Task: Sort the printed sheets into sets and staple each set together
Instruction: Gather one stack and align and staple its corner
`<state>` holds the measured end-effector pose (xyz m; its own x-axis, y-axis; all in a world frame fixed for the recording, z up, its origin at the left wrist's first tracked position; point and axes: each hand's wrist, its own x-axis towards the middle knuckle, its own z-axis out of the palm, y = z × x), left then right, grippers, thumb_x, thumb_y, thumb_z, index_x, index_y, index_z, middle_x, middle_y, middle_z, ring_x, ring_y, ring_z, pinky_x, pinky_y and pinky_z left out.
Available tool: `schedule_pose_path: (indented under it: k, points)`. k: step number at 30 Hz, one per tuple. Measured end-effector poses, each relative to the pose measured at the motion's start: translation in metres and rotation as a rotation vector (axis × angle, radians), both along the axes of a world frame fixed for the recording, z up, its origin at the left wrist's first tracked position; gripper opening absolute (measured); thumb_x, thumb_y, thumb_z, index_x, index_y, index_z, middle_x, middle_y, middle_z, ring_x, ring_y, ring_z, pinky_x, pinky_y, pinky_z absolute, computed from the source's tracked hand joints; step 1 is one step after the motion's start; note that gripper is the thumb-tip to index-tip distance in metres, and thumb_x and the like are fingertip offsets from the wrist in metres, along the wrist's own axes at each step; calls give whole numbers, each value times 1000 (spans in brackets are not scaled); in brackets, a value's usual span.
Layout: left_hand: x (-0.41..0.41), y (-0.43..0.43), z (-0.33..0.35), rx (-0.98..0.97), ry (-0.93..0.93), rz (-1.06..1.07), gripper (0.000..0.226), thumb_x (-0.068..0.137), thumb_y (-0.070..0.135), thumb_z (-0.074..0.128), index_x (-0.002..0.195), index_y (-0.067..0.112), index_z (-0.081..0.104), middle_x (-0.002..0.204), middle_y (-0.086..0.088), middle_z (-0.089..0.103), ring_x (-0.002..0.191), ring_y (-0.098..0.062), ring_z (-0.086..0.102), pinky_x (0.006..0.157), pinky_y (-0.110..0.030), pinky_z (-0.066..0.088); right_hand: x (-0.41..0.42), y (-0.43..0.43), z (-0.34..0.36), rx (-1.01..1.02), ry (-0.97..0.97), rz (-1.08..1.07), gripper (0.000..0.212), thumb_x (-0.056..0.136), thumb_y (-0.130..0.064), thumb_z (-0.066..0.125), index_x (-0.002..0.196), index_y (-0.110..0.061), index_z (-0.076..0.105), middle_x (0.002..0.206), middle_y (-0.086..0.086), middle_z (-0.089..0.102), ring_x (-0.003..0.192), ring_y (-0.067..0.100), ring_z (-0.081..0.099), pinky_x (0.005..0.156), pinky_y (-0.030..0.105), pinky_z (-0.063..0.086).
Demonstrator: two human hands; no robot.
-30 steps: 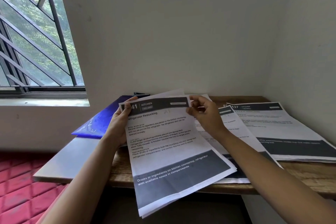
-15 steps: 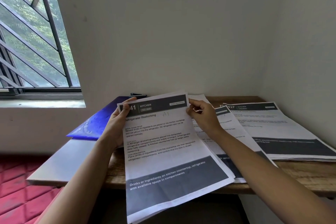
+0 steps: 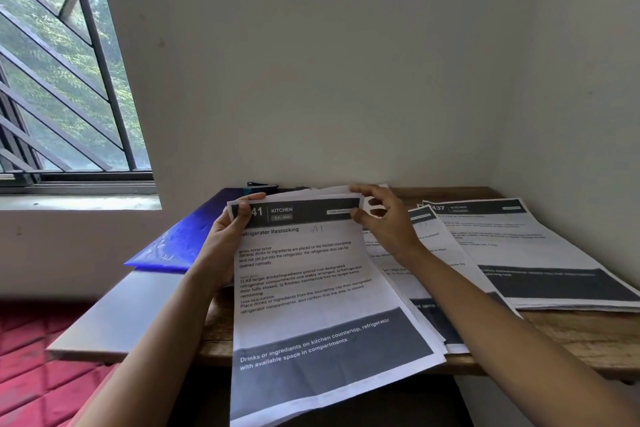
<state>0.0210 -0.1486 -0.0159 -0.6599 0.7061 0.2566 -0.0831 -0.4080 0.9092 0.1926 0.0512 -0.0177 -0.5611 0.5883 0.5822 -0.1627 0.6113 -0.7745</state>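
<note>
Above desk (image 3: 571, 333) | left fingers (image 3: 255, 197) grip sheets (image 3: 311, 288) | right fingers (image 3: 363, 189) pinch corner

A wooden table (image 3: 571, 333) fills the wall corner. A blue folder (image 3: 180, 243) lies at its left end, over a grey board (image 3: 138, 315). Just behind the folder sits a dark stapler (image 3: 261, 185). Right of the folder lies a middle pile of printed sheets (image 3: 433, 253), and farther right the pile headed 437 (image 3: 536, 253).

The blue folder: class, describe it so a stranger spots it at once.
Start at the barred window on the left. Below its right corner, left of the left hand, lies the shiny blue plastic folder. Its neighbours are white printed sheets; it alone is blue.
</note>
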Motion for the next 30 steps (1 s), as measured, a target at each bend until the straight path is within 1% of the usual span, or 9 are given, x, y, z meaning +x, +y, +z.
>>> schedule_pose_path:
  k: [3, 5, 8, 12, 17, 21, 24, 27, 30]
  points:
    - [0, -1, 0, 8, 16, -5, 33, 79, 42, 60, 107, 27, 68, 94, -7, 71, 72, -19, 69, 59, -35, 60, 1, 0, 1, 43, 44, -33, 22, 81, -13, 74, 98, -25, 69, 108, -5, 64, 103, 12, 55, 85, 27, 45]
    - [0, -2, 0, 17, 35, -8, 40, 71, 47, 66, 106, 28, 69, 95, -7, 71, 72, -18, 69, 59, -35, 60, 3, -1, 2, 89, 77, -30, 24, 78, -11, 77, 87, -31, 67, 98, -8, 66, 99, 16, 59, 84, 33, 48]
    - [0, -1, -1, 20, 48, 9, 31, 82, 42, 59, 107, 27, 67, 91, -4, 72, 71, -16, 68, 59, -32, 59, 6, -2, 3, 226, 65, -41, 32, 72, -8, 81, 79, -35, 66, 94, -15, 62, 98, 19, 58, 83, 28, 46]
    - [1, 0, -1, 17, 54, 27, 23, 96, 30, 47, 108, 25, 65, 85, 0, 72, 67, -12, 67, 57, -29, 58, 9, 0, 7, 358, -13, -87, 21, 69, -7, 83, 80, -22, 72, 106, -10, 60, 105, 12, 51, 84, 12, 36]
    - [3, -1, 0, 20, 55, 14, 24, 88, 33, 51, 105, 25, 67, 84, 0, 73, 67, -12, 68, 58, -28, 58, 9, 2, 7, 392, -33, -105, 17, 69, -7, 83, 77, -17, 73, 121, -4, 60, 114, 12, 47, 88, 16, 35]
    - [1, -1, 1, 31, 60, 32, 26, 75, 43, 63, 94, 31, 74, 84, -1, 72, 67, -13, 67, 60, -28, 58, 12, 3, 8, 517, -71, -34, 15, 69, -7, 82, 76, -17, 74, 127, -12, 54, 117, 10, 41, 93, 16, 32]
    - [-2, -2, 0, 43, 50, 63, 22, 83, 36, 57, 95, 32, 75, 84, 0, 72, 68, -13, 67, 61, -29, 59, 15, 1, 11, 617, -82, 42, 12, 71, -11, 82, 80, -18, 76, 128, -13, 54, 120, 12, 41, 97, 20, 36]
    - [-3, -2, -1, 44, 51, 87, 23, 89, 33, 53, 101, 29, 72, 87, -2, 73, 70, -14, 68, 63, -30, 60, 16, -2, 13, 663, -106, 110, 10, 72, -14, 82, 80, -19, 77, 127, -10, 57, 119, 6, 41, 96, 7, 31]
    - [-2, -2, -1, 39, 50, 94, 22, 97, 27, 48, 105, 28, 69, 86, -2, 73, 70, -14, 69, 62, -31, 60, 16, -3, 12, 654, -127, 139, 9, 72, -14, 82, 80, -16, 77, 127, -10, 58, 116, 0, 40, 92, 4, 31]
